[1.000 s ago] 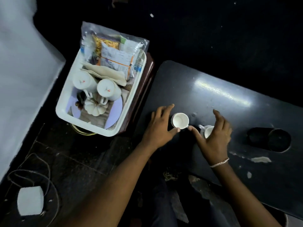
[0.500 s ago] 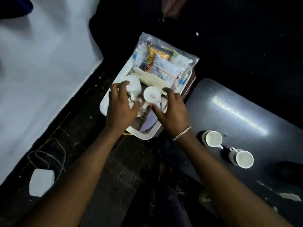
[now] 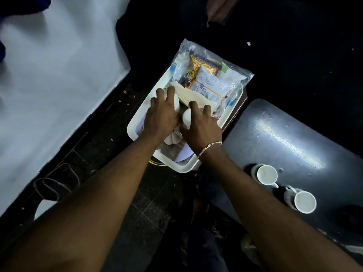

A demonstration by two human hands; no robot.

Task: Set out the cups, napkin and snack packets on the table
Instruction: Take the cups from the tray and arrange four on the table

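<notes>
Dark counter (image 3: 294,138) already carries two cups (image 3: 267,174), while in the white tray (image 3: 137,122) beside it each hand, left hand (image 3: 160,116) and right hand (image 3: 200,128), closes over another cup (image 3: 186,116), best lifted straight up, clear of the napkin (image 3: 188,97).

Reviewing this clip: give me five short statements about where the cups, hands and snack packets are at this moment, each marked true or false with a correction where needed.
1. Two white cups stand open side up on the dark table. True.
2. Both hands are over the table. False: the left hand and right hand are both in the white tray.
3. The snack packets are set out on the table. False: they lie in a clear bag at the tray's far end.
4. The right wrist wears a chain bracelet. True.
5. The tray holds no more cups. False: each hand is on a white cup in the tray.
</notes>
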